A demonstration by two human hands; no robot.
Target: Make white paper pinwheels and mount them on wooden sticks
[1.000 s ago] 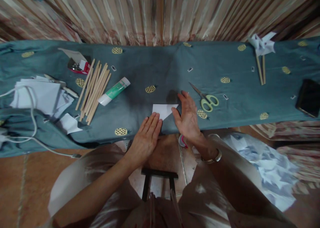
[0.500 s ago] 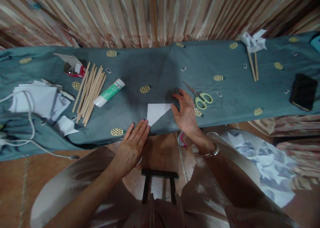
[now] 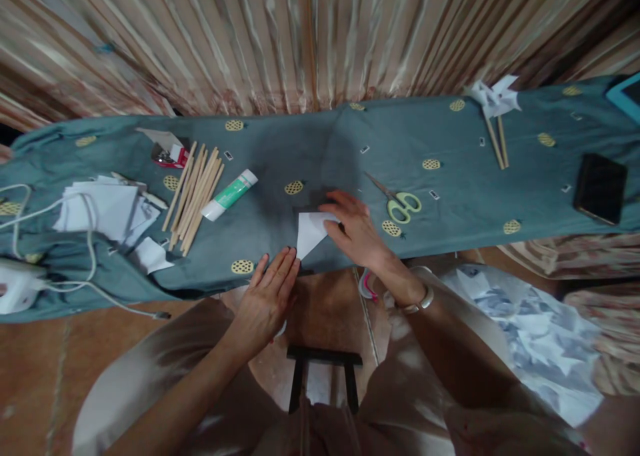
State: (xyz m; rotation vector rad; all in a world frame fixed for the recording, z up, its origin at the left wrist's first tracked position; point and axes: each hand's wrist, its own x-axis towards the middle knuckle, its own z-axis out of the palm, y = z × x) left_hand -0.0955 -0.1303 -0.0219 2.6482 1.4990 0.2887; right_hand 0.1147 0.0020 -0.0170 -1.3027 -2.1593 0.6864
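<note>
Your table, under its pineapple-print cloth (image 3: pixel 280 149), holds work at several stages. Beside your right leg, a bag (image 3: pixel 545 343) that looks see-through is filled with white paper pieces; whether these are shaped pieces or offcuts is too unclear to tell. At the far right of the table lie paper pinwheels (image 3: pixel 495 99) already on sticks, so at least these look put together. At the left, you have a stack of white paper sheets (image 3: pixel 100 209) lying flat and a bundle of bare wooden sticks (image 3: pixel 197 199), both apparently not yet worked. The glue tube (image 3: pixel 230 195) and the green-handled scissors (image 3: pixel 393 196) lie apart from your hands. The folded paper triangle (image 3: pixel 310 233) sits at the near edge of the table, between your hands; its diagonal fold looks made, and no cut shows in the part you leave uncovered.

Your left hand (image 3: pixel 273 286) is flat and palm down, fingers nearly straight and grasping nothing, its tips at the triangle's lower corner; touching or just beside, you cannot tell from here. Your right hand (image 3: pixel 355 229) is loosely curved, thumb apart from the fingers, covering the triangle's right corner without a visible pinch.
</note>
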